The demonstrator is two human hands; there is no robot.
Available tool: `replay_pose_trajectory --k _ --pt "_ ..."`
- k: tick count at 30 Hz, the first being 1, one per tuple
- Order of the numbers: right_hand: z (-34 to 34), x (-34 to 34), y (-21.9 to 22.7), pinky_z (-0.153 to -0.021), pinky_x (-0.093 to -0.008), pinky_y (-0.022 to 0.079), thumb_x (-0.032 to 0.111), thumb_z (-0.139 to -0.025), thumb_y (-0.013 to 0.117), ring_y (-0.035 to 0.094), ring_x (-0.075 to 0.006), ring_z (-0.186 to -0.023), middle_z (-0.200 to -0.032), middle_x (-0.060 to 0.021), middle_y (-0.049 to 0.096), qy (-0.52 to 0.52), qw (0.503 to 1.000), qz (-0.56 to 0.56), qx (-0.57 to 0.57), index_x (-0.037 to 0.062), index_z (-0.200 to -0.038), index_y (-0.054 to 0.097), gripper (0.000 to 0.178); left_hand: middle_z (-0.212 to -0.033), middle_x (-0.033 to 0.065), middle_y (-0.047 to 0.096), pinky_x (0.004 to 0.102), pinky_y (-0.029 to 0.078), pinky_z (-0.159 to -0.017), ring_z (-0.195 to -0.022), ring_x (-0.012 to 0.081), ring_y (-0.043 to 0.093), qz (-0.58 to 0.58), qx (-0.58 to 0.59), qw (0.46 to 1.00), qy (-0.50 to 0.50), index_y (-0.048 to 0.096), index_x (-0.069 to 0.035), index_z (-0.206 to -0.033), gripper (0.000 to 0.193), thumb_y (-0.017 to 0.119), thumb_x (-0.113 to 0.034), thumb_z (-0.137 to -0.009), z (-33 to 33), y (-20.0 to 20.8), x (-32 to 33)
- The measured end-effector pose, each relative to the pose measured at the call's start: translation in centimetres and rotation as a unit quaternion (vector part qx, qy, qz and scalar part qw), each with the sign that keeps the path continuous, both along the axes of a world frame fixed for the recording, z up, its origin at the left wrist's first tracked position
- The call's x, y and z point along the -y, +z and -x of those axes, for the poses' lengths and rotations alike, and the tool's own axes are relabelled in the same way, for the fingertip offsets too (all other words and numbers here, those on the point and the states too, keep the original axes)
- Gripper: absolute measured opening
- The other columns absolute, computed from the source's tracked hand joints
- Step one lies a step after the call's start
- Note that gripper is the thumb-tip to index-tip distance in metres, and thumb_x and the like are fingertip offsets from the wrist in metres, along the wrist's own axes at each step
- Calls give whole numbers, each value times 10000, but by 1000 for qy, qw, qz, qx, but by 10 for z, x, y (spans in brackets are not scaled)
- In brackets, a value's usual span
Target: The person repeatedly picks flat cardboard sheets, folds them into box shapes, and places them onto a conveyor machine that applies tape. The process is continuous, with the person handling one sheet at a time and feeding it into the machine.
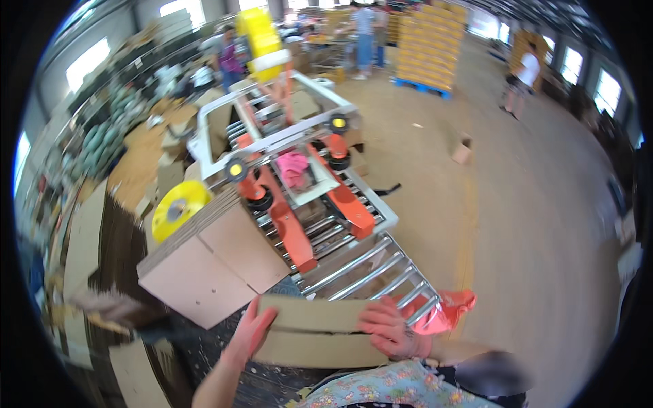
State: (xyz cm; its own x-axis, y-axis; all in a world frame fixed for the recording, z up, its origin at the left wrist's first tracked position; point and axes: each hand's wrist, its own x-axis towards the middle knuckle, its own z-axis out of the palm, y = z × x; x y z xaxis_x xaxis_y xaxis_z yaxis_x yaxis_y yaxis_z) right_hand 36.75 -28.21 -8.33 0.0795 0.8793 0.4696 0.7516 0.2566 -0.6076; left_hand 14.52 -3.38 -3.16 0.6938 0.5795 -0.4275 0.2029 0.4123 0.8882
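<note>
Carton (316,349): matt cardboard, smooth faces. Stacked sheets (214,262): cardboard too, matt, edges ridged. Rollers (367,277): glossy, smooth metal. Orange guide rails (289,234): smooth, painted look. Red bag (449,311): thin crinkled plastic, slight sheen. Floral garment (381,389): soft matt cloth.

Carton sealer (277,219): showing no readable text
Flattened cartons (214,265) left of the sealer: showing none
Handheld carton (314,349): showing none
</note>
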Motion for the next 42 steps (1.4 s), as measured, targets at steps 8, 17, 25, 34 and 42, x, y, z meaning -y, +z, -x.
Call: replay_pose_trajectory --k 8,17,25,34,42 --pt "-52 -14 -50 -1093 -570 225 226 -907 438 506 -361 -1110 -1123 -127 573 -386 897 -201 73 49 -1043 599 276 -1024 192 613 402 468 -888 -1026 315 592 -626 -124 747 -188 578 -53 -1080 238 550 -218 -912 -253 -16 -39" --pt "-24 -237 -18 -1111 -533 233 88 -884 559 475 -349 -1203 -1236 -149 552 -224 937 -264 45 22 -1174 579 298 -1070 146 613 445 451 -931 -1055 336 571 -699 -78 705 -87 619 -40 -1063 283 624 -186 -821 -83 -78 -75" --pt "90 -408 32 -1122 -588 186 450 -807 644 337 -325 -1381 -1475 -110 401 32 931 -74 357 125 -1350 490 652 -1316 199 503 582 223 -1099 -1266 396 419 -785 -323 501 169 490 -45 -1329 555 634 -283 -848 65 -29 -140" --pt "97 -249 41 -1015 -472 384 147 -710 648 567 -304 -962 -898 -90 583 361 924 -115 42 69 -866 579 187 -1124 180 613 465 471 -843 -1042 373 573 -634 -478 604 70 591 -45 -1139 539 688 -440 -786 151 24 -174" --pt "46 -137 92 -639 -422 446 88 -890 550 612 -286 -709 -743 -74 610 621 716 282 -148 31 -694 538 205 -617 66 600 425 477 -520 -592 254 611 -745 -309 549 -220 557 -153 -686 273 536 -270 -931 54 47 63"
